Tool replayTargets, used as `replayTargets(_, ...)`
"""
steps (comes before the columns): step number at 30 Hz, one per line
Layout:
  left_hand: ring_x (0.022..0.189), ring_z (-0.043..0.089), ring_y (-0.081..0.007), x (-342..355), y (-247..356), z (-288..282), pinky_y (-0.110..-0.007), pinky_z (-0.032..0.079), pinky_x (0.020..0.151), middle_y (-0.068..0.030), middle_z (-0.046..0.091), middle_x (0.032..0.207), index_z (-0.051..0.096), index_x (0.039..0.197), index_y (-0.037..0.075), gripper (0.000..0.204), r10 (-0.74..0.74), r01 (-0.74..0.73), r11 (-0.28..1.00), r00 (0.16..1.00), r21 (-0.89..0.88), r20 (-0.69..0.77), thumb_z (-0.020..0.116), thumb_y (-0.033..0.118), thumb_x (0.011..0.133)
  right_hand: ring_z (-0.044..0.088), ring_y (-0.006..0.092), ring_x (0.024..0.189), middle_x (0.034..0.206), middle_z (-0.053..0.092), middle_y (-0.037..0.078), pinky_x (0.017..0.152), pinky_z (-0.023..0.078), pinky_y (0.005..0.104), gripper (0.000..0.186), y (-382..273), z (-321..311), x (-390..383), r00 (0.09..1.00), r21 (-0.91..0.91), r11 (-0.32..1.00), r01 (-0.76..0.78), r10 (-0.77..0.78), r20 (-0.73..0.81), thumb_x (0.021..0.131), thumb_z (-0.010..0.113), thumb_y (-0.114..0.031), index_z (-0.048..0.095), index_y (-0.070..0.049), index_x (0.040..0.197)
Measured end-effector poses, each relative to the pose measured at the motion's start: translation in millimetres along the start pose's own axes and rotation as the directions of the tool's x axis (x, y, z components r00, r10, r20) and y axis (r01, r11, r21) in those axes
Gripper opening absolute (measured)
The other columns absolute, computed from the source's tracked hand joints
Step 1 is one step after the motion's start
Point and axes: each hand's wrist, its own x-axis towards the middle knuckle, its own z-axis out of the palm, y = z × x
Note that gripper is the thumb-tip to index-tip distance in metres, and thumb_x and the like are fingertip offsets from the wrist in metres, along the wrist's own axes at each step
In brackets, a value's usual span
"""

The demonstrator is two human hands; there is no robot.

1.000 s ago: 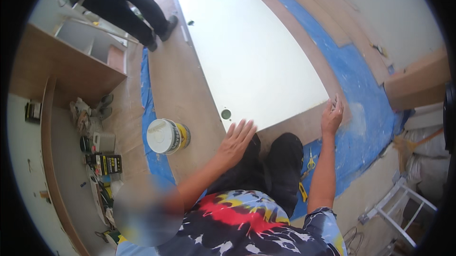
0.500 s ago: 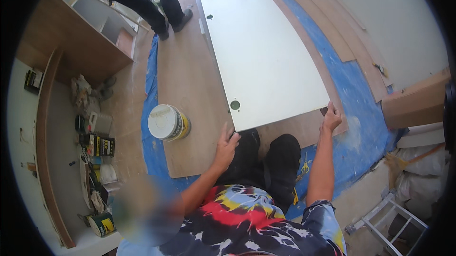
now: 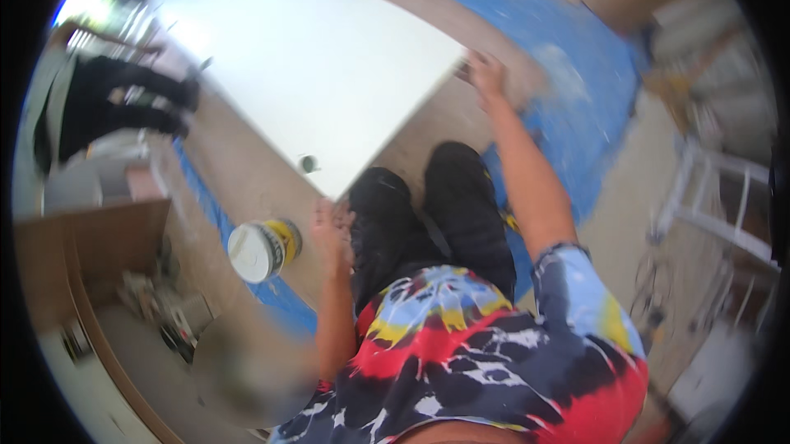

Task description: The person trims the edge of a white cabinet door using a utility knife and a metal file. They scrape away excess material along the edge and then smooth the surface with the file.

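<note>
A long white panel (image 3: 321, 49) with a round hole near its closest corner stretches away in front of my knees. My right hand (image 3: 487, 78) is closed on its right near corner. At the left near corner is my left hand (image 3: 332, 230), fingers up against the edge; motion blurs them, and part of the grip is hidden under the panel. A white lidded bucket (image 3: 262, 251) with a yellow side stands just left of my left hand.
Another person (image 3: 123, 106) in dark trousers stands by the panel's far left side. Brown boards lie over blue sheeting (image 3: 568, 106). A wooden cabinet frame (image 3: 107, 345) is at the left, a light metal ladder (image 3: 716, 197) at the right.
My view has turned, so the panel now slants to the upper left. The other person appears further left and lower, with an arm toward the panel. Both my hands stay at its corners.
</note>
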Motion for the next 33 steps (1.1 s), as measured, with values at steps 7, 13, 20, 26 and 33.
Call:
replayTargets(7, 0.115, 0.06, -0.0284, 35, 20, 10, -0.047, 0.048, 0.102, -0.0127, 0.06, 0.13, 0.051, 0.138, 0.005, 0.052, -0.108, 0.115, 0.985, 0.992, -0.132, 0.058, 0.059, 0.041, 0.103, 0.067, 0.0131, 0.068, 0.081, 0.072, 0.009, 0.06, 0.058, 0.0294, 0.017, -14, 37, -21, 0.961, 0.176, 0.978, 0.116, -0.066, -0.267, 0.088, 0.074, -0.011, 0.074, 0.005, 0.092)
replayTargets(13, 0.115, 0.06, -0.0259, 51, 24, -11, -0.043, 0.047, 0.105, -0.0115, 0.063, 0.127, 0.052, 0.137, 0.003, 0.05, -0.089, 0.092, 0.995, 0.993, -0.038, 0.081, 0.066, 0.035, 0.1, 0.071, 0.0176, 0.071, 0.083, 0.072, 0.013, 0.061, 0.062, 0.032, 0.019, -13, 32, -18, 0.975, 0.272, 0.96, 0.065, -0.003, -0.223, 0.087, 0.076, -0.009, 0.071, 0.009, 0.089)
replayTargets(20, 0.124, 0.058, -0.026, 1, 52, -86, -0.044, 0.044, 0.113, -0.0096, 0.06, 0.136, 0.05, 0.141, 0.006, 0.049, -0.151, 0.152, 0.988, 0.988, -0.016, 0.036, 0.064, 0.032, 0.101, 0.068, 0.0149, 0.068, 0.078, 0.072, 0.011, 0.063, 0.055, 0.0306, 0.024, -1, 42, -113, 0.988, -0.108, 0.994, 0.031, -0.047, -0.147, 0.085, 0.079, -0.02, 0.072, 0.003, 0.085)
replayTargets(26, 0.124, 0.06, -0.027, -9, 44, -129, -0.048, 0.046, 0.105, -0.009, 0.062, 0.136, 0.045, 0.147, 0.009, 0.052, -0.253, 0.25, 0.965, 0.967, 0.075, 0.019, 0.061, 0.032, 0.103, 0.072, 0.0202, 0.081, 0.091, 0.072, 0.012, 0.076, 0.059, 0.0318, 0.038, 25, -18, -159, 0.993, 0.118, 0.986, -0.116, 0.113, 0.031, 0.1, 0.065, -0.033, 0.068, 0.003, 0.112)
replayTargets(33, 0.118, 0.058, -0.0215, -7, 86, -99, -0.041, 0.046, 0.102, -0.0111, 0.059, 0.135, 0.038, 0.152, 0.004, 0.065, -0.035, 0.193, 0.72, 0.969, 0.667, -0.243, 0.069, 0.016, 0.097, 0.058, 0.0465, 0.119, 0.127, 0.062, 0.028, 0.105, 0.043, 0.0531, 0.057, 188, -270, -156, 0.778, -0.758, 0.323, -0.567, -0.094, -0.622, 0.09, 0.068, -0.031, 0.056, 0.003, 0.135)
